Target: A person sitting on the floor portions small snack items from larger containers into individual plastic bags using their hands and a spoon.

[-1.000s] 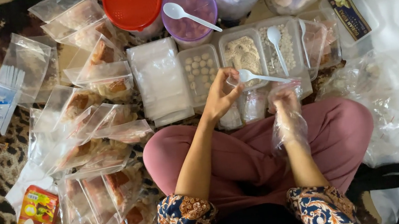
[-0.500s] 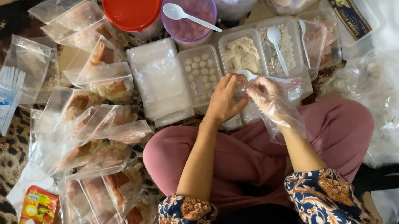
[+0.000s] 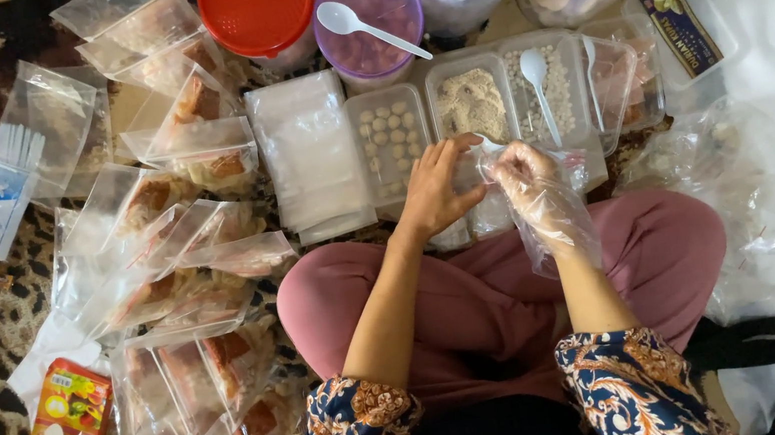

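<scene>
3 white spoons, 4 lidded tubs

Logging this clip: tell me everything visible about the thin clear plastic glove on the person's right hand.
The thin clear plastic glove is loose, wrinkled and see-through. It covers the right hand and hangs open past the wrist above the pink trousers. Its fingertips meet the bare left hand beside a small white spoon.

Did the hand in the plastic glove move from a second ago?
Yes. The gloved right hand rose toward the tray of crumbs, meeting the left hand there.
</scene>
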